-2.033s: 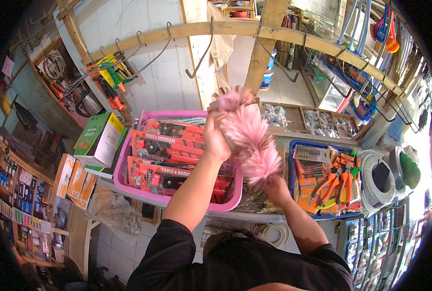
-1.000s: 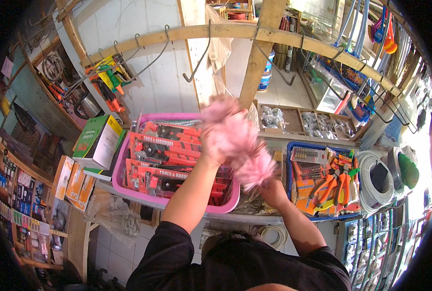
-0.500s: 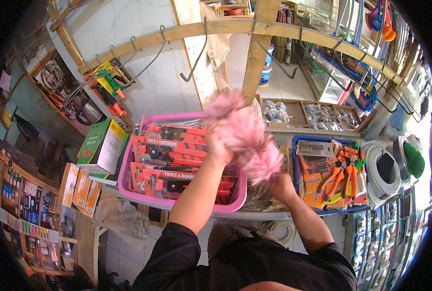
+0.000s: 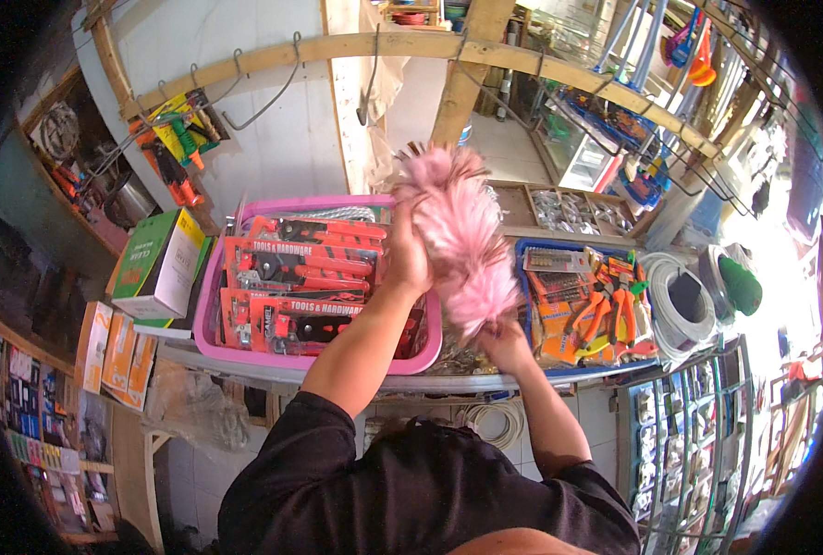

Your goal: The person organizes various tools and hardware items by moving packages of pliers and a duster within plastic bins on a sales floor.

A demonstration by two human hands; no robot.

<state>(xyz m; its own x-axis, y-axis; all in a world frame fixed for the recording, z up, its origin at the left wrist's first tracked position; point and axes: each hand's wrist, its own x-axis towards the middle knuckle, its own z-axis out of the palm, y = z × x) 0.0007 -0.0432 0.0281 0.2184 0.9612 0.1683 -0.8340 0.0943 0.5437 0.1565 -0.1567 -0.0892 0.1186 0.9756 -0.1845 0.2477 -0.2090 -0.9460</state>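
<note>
A fluffy pink feather duster (image 4: 462, 245) slants over the counter between the two bins, its feathers slightly blurred. My right hand (image 4: 504, 346) is closed at its lower end, where the handle is mostly hidden. Along the duster's left side my left hand (image 4: 408, 252) presses into the feathers, cupped round them, with its fingertips partly covered. Left of the duster stands a pink plastic basket (image 4: 314, 361) filled with red-carded tool packs (image 4: 305, 268). To the right, a blue tray (image 4: 521, 268) holds orange-handled pliers (image 4: 606, 314) and packaged bits.
Coiled pale cable (image 4: 675, 305) lies beyond the blue tray. Green-and-white (image 4: 159, 264) and orange-and-white boxes (image 4: 118, 359) stand at the left. Overhead runs a wooden rail (image 4: 337, 46) with metal hooks. A divided wooden tray (image 4: 578, 213) of small packets sits behind.
The view has shifted right, so the counter's contents appear farther left. Both hands stay at the feather duster, which now looks less blurred and more upright.
</note>
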